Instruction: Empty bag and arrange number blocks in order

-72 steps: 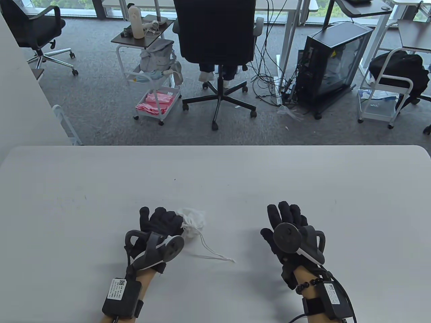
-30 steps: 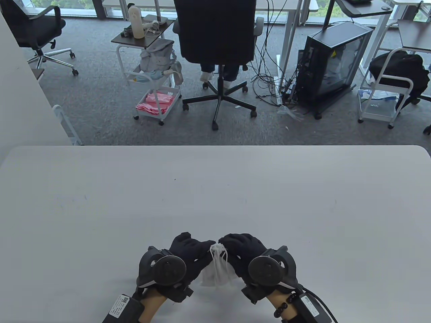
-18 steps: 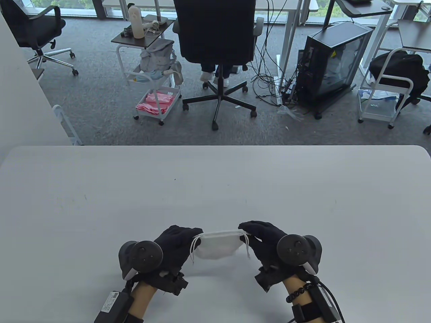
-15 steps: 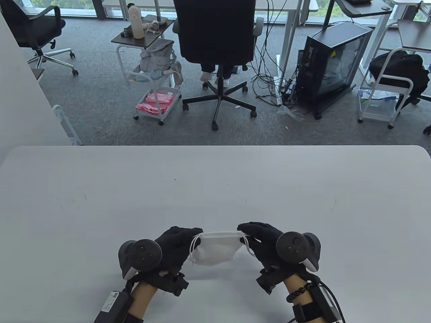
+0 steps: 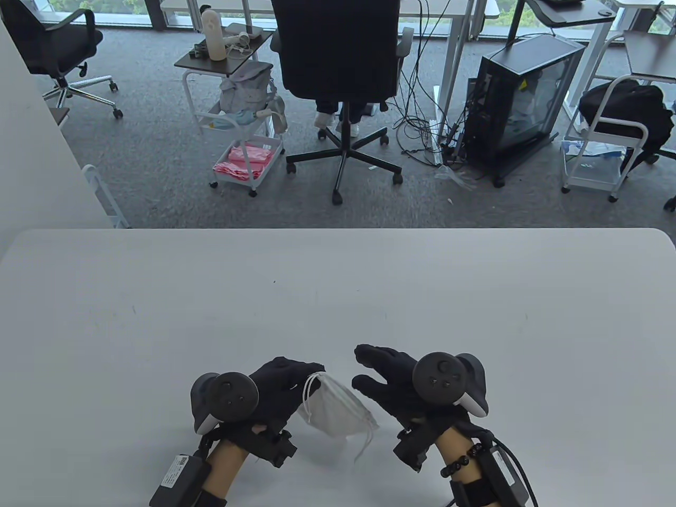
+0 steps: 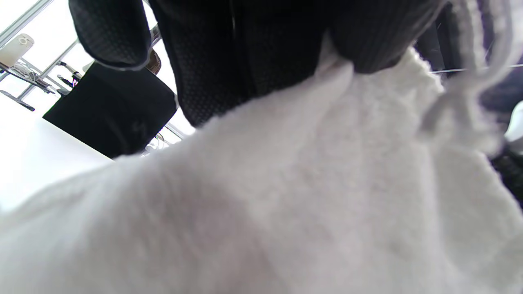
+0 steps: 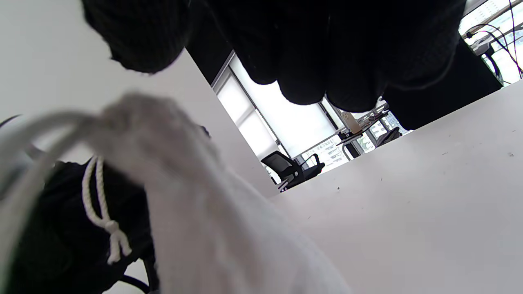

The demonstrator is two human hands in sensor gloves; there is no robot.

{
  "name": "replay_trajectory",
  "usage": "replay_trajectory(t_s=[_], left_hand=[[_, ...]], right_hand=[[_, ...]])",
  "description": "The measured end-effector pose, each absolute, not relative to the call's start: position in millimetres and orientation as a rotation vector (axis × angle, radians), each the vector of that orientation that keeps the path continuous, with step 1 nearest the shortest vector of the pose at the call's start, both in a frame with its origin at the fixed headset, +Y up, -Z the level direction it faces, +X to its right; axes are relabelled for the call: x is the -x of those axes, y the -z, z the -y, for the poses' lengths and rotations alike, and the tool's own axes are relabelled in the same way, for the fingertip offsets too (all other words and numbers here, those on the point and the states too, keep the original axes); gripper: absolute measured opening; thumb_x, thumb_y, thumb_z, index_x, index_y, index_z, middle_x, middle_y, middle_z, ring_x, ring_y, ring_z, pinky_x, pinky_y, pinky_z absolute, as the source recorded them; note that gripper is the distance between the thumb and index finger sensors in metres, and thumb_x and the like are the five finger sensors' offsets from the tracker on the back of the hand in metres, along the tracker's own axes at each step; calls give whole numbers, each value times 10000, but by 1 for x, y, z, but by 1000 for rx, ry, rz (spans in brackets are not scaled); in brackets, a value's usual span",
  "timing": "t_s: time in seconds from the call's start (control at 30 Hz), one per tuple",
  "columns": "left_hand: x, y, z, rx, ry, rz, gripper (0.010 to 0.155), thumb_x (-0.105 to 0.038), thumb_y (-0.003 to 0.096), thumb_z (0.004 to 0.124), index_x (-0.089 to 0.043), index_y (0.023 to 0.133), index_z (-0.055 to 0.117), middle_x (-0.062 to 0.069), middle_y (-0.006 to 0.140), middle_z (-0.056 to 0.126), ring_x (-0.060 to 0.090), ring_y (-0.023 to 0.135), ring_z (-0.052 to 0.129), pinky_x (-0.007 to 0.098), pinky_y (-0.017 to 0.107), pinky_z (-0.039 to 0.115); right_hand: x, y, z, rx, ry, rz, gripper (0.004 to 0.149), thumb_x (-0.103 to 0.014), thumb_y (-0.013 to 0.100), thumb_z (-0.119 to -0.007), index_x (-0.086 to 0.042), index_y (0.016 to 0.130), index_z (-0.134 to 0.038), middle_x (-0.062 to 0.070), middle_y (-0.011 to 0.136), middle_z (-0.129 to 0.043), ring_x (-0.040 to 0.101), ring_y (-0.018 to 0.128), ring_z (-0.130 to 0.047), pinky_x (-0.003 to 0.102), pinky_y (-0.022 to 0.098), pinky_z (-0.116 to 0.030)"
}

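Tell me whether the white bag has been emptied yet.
Cannot tell. The bag hangs from the left hand, no blocks on the table.

Grey carpet floor (image 5: 158, 158) beyond the white surface (image 5: 338, 274). Black office chair (image 5: 338, 53) centred, a second (image 5: 53, 42) at far left. White trolley (image 5: 245, 132) holds pink items; black computer case (image 5: 520, 100) stands right amid loose cables (image 5: 417, 127). Daylight enters through windows (image 7: 286, 122) along the far side.
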State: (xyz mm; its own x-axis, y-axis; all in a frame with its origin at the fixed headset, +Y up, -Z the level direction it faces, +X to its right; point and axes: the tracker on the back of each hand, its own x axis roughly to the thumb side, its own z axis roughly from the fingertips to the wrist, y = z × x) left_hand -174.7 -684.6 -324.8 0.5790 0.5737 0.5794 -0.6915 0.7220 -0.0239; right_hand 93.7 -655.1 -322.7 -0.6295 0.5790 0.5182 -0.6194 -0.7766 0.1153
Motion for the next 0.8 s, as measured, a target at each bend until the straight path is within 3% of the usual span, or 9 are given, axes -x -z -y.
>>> replay_trajectory(t_s=[0.07, 0.27, 0.4, 0.5, 0.57, 0.67, 0.73, 0.8], left_hand=[[173, 324, 684, -210, -744, 606, 418, -488, 524, 745, -265, 836, 912, -52, 691, 1056, 268, 754, 1048, 657, 672, 721], [172, 322, 682, -210, -755, 629, 419, -493, 522, 746, -274, 841, 908, -57, 691, 1054, 263, 768, 1043, 662, 678, 715], [171, 325, 684, -175, -788, 637, 420, -494, 524, 743, -275, 843, 905, -52, 702, 1049, 273, 778, 1034, 676, 681, 702], [176, 330, 686, -191, -743, 560, 431, -496, 527, 735, -274, 863, 890, -41, 735, 1037, 285, 784, 1029, 677, 674, 701], [181, 336, 691, -123, -737, 543, 455, -502, 541, 710, -268, 900, 862, -27, 792, 1013, 305, 804, 1014, 680, 673, 694], [192, 341, 699, -70, -796, 399, 464, -461, 557, 695, -192, 893, 868, 26, 759, 1018, 340, 755, 1023, 667, 648, 709], [196, 342, 697, -59, -766, 326, 467, -456, 557, 685, -151, 830, 911, 31, 649, 1057, 321, 627, 1081, 616, 606, 770], [195, 339, 692, 26, -770, 361, 480, -484, 564, 663, -157, 787, 935, 1, 583, 1075, 274, 551, 1114, 570, 575, 818]], right_hand=[[-88, 321, 656, -754, -2379, 65, 676, -494, 494, -783, -43, 996, -747, 240, 937, -847, 500, 775, -911, 623, 574, -801], [-82, 322, 660, -704, -2373, 53, 473, -363, 508, -818, -77, 882, -851, 170, 784, -967, 399, 634, -1017, 540, 485, -885], [-77, 323, 663, -679, -2312, 6, 412, -323, 505, -833, -82, 836, -879, 136, 699, -1004, 346, 550, -1054, 497, 424, -920], [-83, 326, 665, -567, -2166, -9, 383, -329, 523, -798, -86, 806, -887, 109, 654, -1017, 307, 502, -1074, 460, 384, -943], [-88, 329, 669, -487, -2056, -42, 388, -323, 529, -788, -66, 802, -889, 117, 642, -1020, 307, 492, -1078, 458, 374, -946], [-99, 333, 677, -356, -1974, -32, 391, -321, 537, -778, -52, 801, -884, 117, 642, -1020, 307, 492, -1085, 454, 370, -956], [-104, 334, 681, -293, -1932, -22, 392, -321, 537, -778, -49, 800, -883, 119, 644, -1020, 311, 495, -1088, 455, 372, -959], [-108, 336, 684, -231, -1886, -14, 393, -319, 539, -775, -48, 804, -877, 120, 654, -1018, 318, 511, -1084, 461, 383, -957]])
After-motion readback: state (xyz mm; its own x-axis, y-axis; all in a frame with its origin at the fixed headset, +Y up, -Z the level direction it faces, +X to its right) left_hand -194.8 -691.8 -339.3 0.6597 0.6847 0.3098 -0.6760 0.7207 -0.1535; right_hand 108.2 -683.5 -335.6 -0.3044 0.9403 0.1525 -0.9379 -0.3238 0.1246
